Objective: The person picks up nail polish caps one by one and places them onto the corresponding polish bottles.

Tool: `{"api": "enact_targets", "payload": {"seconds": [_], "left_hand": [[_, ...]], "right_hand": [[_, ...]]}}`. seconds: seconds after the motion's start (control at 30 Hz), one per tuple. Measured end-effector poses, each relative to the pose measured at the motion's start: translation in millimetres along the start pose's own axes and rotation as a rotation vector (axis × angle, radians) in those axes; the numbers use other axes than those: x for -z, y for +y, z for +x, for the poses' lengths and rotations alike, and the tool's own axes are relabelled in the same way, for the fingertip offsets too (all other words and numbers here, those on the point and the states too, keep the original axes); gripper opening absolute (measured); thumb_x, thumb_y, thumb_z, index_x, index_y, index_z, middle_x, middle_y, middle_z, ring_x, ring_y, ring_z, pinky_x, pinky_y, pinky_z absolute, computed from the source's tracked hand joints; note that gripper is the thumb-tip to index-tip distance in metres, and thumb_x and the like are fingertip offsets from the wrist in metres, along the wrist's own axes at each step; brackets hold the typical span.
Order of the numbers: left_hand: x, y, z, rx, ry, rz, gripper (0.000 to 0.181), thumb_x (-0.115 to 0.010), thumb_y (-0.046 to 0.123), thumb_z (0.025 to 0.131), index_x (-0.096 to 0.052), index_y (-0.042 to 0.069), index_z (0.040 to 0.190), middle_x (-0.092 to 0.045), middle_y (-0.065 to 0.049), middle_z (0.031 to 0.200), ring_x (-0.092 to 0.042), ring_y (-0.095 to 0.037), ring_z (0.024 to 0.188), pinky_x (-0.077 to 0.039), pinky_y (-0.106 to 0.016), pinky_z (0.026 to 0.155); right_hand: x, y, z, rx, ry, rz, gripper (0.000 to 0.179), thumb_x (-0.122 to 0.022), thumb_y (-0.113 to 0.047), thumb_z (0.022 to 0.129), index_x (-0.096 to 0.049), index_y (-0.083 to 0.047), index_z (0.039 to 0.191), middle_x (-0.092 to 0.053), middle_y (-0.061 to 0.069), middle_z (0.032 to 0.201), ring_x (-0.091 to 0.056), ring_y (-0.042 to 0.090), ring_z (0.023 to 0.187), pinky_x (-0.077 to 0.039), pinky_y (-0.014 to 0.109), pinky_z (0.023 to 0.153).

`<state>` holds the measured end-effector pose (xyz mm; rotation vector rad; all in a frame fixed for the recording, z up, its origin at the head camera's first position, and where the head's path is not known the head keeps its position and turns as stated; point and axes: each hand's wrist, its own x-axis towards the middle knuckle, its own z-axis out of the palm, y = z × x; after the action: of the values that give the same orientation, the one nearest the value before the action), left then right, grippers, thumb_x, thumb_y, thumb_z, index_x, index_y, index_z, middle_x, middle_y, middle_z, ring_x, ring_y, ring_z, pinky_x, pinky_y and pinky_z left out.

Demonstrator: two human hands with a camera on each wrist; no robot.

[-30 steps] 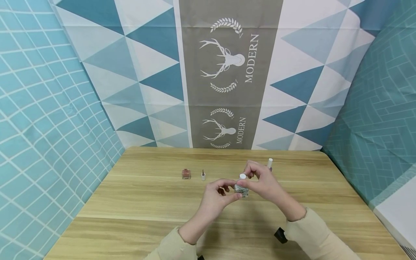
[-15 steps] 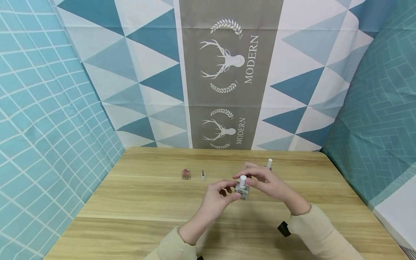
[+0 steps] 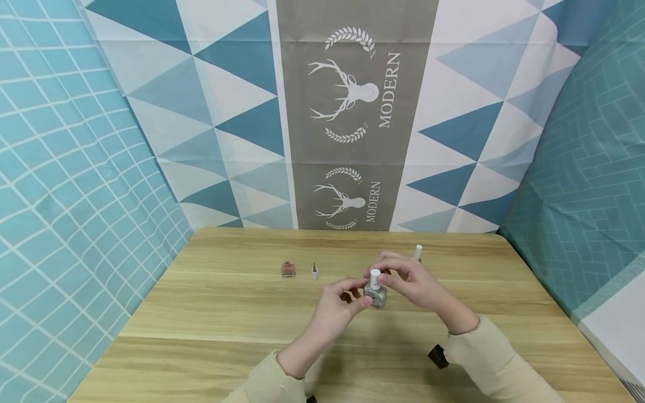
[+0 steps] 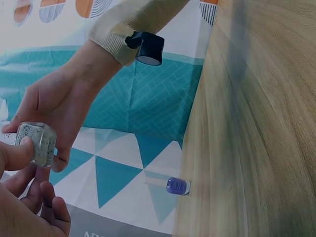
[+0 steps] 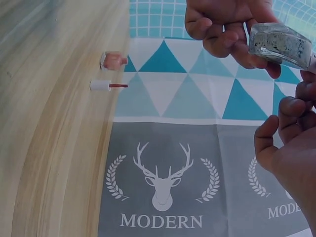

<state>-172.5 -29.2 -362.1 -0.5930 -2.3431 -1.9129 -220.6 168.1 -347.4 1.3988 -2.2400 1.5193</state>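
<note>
A clear glass nail polish bottle with grey-green speckled polish is held above the table, its white cap upward. My left hand pinches the glass body between thumb and fingers. At the cap, my right hand has its thumb and index finger on either side, pinching it. The left wrist view shows the left thumb pressed on the bottle's flat face. In the right wrist view, the bottle body is tilted, and the cap is mostly hidden by fingers.
Toward the back left stands an uncapped coral nail polish bottle. Beside it, its white cap stands with the brush pointing up. A purple polish bottle with a white cap stands behind my right hand. Patterned cloth walls border the wooden table.
My right thumb and fingers have shifted from the bottle's shoulder up to its cap. The bottle has turned slightly in my left hand, which has stayed in place.
</note>
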Motion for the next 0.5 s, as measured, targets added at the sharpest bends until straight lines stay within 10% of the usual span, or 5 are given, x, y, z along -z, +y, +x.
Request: {"api": "enact_targets", "payload": {"seconds": [0.5], "left_hand": [[-1.8,-19.2,5.1,-0.007,0.031,0.013,0.026,-0.078,0.020,0.077,-0.072,0.014,0.102,-0.068,0.001,0.092,-0.055,-0.025,0.084,-0.044,-0.021,0.067]], "right_hand": [[-2,3,-2.7,-0.059,0.129,-0.082,0.018,-0.064,0.003,0.084,-0.071,-0.007,0.098,-0.054,-0.002,0.076,-0.044,0.010,0.073,-0.038,0.028,0.064]]}}
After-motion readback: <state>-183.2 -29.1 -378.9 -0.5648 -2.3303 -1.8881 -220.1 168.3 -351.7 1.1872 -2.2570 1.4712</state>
